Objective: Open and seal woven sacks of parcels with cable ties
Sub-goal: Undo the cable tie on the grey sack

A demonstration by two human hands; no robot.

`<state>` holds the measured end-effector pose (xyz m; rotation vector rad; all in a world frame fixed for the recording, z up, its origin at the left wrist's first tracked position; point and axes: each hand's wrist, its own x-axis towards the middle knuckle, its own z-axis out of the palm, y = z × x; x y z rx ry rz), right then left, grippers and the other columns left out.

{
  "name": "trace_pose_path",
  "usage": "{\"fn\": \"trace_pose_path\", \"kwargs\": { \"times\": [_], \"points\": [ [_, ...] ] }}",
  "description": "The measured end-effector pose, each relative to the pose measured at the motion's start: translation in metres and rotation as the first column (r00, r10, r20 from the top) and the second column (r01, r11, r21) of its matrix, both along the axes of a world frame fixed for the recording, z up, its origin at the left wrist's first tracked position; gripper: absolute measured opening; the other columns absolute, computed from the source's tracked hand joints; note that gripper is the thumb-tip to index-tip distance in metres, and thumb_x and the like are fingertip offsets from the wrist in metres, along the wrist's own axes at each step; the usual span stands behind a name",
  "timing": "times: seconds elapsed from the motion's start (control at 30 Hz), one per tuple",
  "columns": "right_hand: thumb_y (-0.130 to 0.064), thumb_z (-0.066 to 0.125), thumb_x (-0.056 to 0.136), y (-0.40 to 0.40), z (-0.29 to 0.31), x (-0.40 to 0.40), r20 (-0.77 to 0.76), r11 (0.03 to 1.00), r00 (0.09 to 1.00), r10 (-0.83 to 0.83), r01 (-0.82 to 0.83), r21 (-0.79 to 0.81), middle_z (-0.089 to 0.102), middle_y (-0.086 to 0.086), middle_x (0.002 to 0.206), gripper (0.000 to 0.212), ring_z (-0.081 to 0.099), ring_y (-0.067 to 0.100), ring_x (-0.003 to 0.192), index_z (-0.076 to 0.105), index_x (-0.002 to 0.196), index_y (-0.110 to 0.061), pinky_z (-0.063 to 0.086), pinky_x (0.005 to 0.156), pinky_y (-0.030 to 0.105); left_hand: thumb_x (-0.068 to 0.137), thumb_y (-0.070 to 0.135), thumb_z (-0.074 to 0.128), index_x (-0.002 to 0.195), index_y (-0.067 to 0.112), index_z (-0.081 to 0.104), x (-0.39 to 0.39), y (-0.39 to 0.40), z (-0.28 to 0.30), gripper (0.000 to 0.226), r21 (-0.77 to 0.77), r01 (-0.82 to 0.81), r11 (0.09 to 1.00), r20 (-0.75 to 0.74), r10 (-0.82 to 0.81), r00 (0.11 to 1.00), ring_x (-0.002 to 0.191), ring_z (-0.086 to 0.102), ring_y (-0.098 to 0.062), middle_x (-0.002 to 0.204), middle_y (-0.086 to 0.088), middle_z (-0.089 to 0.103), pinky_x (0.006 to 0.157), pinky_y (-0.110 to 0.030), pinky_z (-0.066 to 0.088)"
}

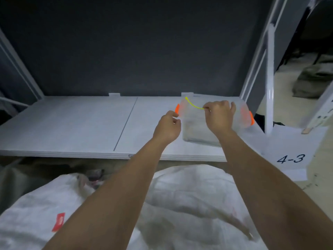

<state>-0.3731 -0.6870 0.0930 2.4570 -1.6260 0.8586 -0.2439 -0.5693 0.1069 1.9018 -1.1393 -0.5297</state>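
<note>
A clear plastic box [196, 130] with orange side clips stands on the white shelf [72, 127] at the right. My right hand [219, 117] is over the box and pinches one end of a yellow cable tie [193, 105], which arcs up to the box's far left corner. My left hand [168, 128] hovers by the box's left orange clip [177, 109] with fingers curled and nothing in it. A white woven sack [189, 201] lies below the shelf, under both forearms.
A paper sheet marked "4-3" [290, 158] lies at the right of the shelf. A white metal rack post [269, 83] rises at the right. A red label [58, 221] sits on the sack at lower left. Dark sacks [313, 82] lie on the floor far right.
</note>
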Motion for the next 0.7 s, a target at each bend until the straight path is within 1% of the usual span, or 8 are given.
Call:
{"fn": "trace_pose_path", "kwargs": {
  "times": [0.07,0.13,0.2,0.27,0.33,0.47,0.6,0.7],
  "points": [
    [-0.012,0.048,0.095,-0.020,0.000,0.006,-0.099,1.000,0.995,-0.024,0.024,0.003,0.065,0.008,0.104,0.027,0.046,0.032,0.112,0.069,0.109,-0.020,0.013,0.114,0.049,0.095,0.017,0.044,0.122,0.015,0.052,0.001,-0.018,-0.003,0.027,0.012,0.014,1.000,0.005,-0.014,1.000,0.085,0.055,-0.022,0.106,-0.002,0.057,0.078,-0.031,0.047],
    [-0.011,0.047,0.094,-0.035,-0.001,0.010,-0.177,0.997,0.984,-0.026,0.038,0.064,0.064,0.006,0.110,0.032,0.044,0.030,0.117,0.067,0.115,-0.025,0.015,0.113,0.047,0.095,0.017,0.043,0.122,0.015,0.052,0.003,-0.031,-0.003,0.029,0.024,0.024,0.999,0.025,-0.025,0.999,0.089,0.056,-0.022,0.108,-0.002,0.057,0.080,-0.032,0.048],
    [-0.011,0.046,0.094,-0.039,-0.002,0.015,-0.204,0.993,0.979,-0.011,0.035,0.117,0.063,0.004,0.114,0.035,0.043,0.027,0.118,0.065,0.119,-0.027,0.021,0.108,0.044,0.095,0.018,0.043,0.123,0.016,0.051,0.006,-0.039,-0.003,0.029,0.043,0.031,0.999,0.046,-0.033,0.998,0.091,0.056,-0.021,0.108,0.000,0.055,0.082,-0.034,0.049],
    [-0.012,0.044,0.093,-0.032,-0.004,0.023,-0.146,0.996,0.989,0.027,-0.015,0.084,0.064,0.005,0.113,0.034,0.047,0.027,0.113,0.067,0.117,-0.024,0.029,0.095,0.039,0.095,0.018,0.043,0.122,0.017,0.051,0.009,-0.040,-0.004,0.029,0.050,0.026,0.998,0.061,-0.029,0.998,0.092,0.057,-0.023,0.111,-0.001,0.056,0.083,-0.035,0.050],
    [-0.016,0.044,0.094,-0.015,-0.005,0.030,-0.030,0.994,0.995,0.090,-0.088,0.068,0.064,0.005,0.114,0.033,0.048,0.028,0.112,0.067,0.117,-0.022,0.030,0.089,0.037,0.094,0.016,0.043,0.121,0.016,0.052,0.011,-0.036,-0.005,0.029,0.045,0.008,0.999,0.075,-0.012,0.997,0.089,0.059,-0.024,0.111,-0.004,0.059,0.081,-0.036,0.051],
    [-0.020,0.045,0.095,0.034,-0.004,0.046,0.099,0.972,0.976,0.192,-0.203,0.115,0.064,0.003,0.118,0.032,0.047,0.027,0.114,0.067,0.118,-0.022,0.030,0.089,0.037,0.094,0.013,0.043,0.123,0.015,0.052,0.016,-0.011,-0.004,0.030,0.045,-0.022,0.999,0.123,0.017,0.992,0.087,0.058,-0.023,0.113,-0.007,0.060,0.078,-0.033,0.050],
    [-0.017,0.047,0.094,0.089,0.003,0.053,0.232,0.942,0.940,0.248,-0.290,0.168,0.065,0.004,0.118,0.030,0.050,0.028,0.112,0.068,0.116,-0.020,0.035,0.088,0.036,0.094,0.012,0.042,0.126,0.015,0.051,0.018,0.026,0.006,0.033,0.056,-0.046,0.997,0.147,0.037,0.988,0.088,0.057,-0.021,0.114,-0.007,0.060,0.080,-0.032,0.049],
    [-0.012,0.047,0.092,0.138,0.015,0.052,0.315,0.906,0.904,0.290,-0.366,0.214,0.066,0.010,0.112,0.030,0.052,0.033,0.106,0.069,0.113,-0.015,0.041,0.082,0.037,0.092,0.012,0.044,0.126,0.013,0.051,0.015,0.065,0.023,0.034,0.057,-0.061,0.997,0.147,0.052,0.988,0.098,0.059,-0.025,0.117,-0.009,0.062,0.087,-0.035,0.049]
  ]
}}
